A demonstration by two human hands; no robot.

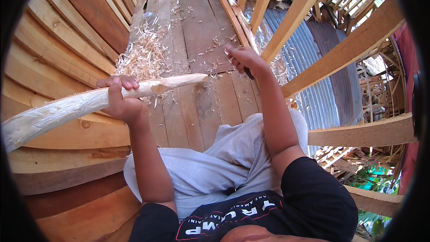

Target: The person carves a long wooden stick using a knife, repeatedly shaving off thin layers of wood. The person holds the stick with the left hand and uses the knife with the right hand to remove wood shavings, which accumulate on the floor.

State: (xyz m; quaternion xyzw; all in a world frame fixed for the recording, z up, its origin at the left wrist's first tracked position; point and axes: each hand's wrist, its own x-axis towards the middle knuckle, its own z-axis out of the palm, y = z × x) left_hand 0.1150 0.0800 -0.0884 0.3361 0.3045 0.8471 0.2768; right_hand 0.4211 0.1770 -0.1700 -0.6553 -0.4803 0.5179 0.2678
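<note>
Pale wood pole (62,107), your left hand (126,107) wrapped round it: brace it firmly. Your right hand (251,60) clenches a dark handle (249,72), so shave thin, rightward, away from that left.

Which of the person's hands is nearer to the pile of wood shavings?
Left. The left hand grips the pale pole close to the pile of shavings, on its near side; the right hand is farther, off to its right.

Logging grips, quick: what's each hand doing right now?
Left hand: closed around the pale wooden pole.
Right hand: closed around a dark object, mostly hidden.
</note>
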